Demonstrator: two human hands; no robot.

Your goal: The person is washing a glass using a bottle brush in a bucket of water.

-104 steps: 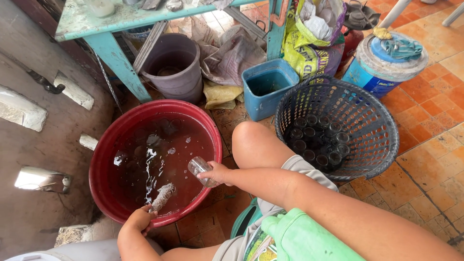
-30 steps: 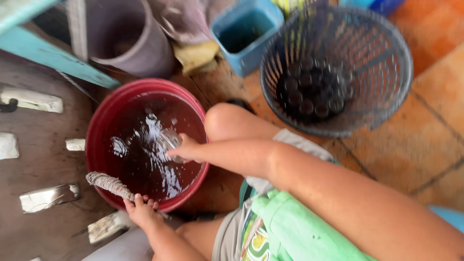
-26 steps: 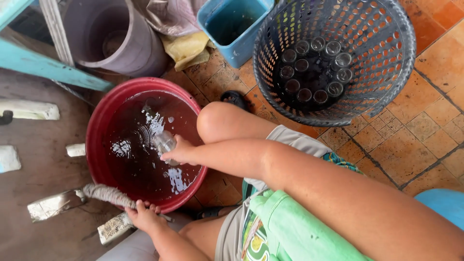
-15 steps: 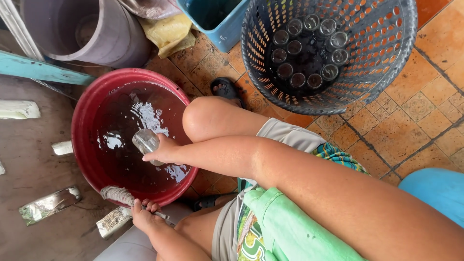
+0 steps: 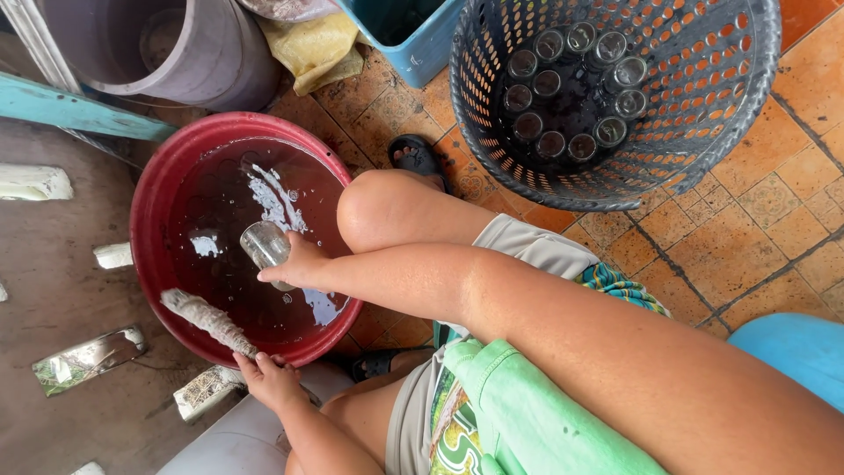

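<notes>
Right hand grips glass jar over red basin; left hand holds bottle brush at rim. Knee crowds basin. Basket of jars right, grey bucket behind.

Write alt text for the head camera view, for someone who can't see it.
A seated person's right hand holds a clear glass jar over dark water in a red basin, while the left hand grips a worn bottle brush. A dark plastic basket on the tiled floor holds more jars.
</notes>
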